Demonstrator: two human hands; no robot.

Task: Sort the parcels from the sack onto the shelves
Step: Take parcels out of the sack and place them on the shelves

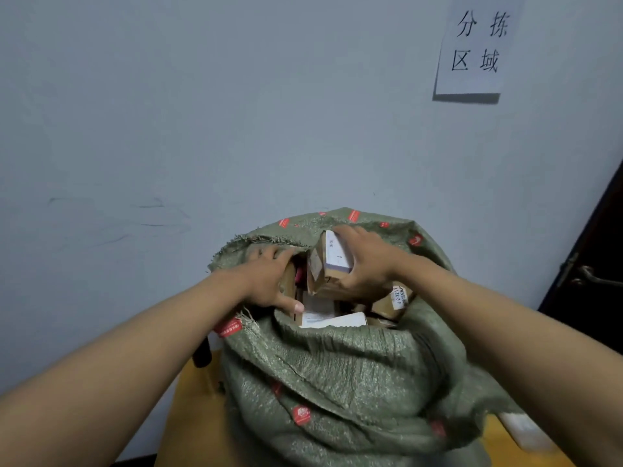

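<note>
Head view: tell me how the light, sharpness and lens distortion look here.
Head view: dim, flat, bluish light on the wall; the paper sign casts a soft shadow below it; the sack mouth is dark inside. Wide-angle stretch swells both forearms at the edges. The label on the cardboard parcel in the right hand is soft; the left hand is slightly blurred.
</note>
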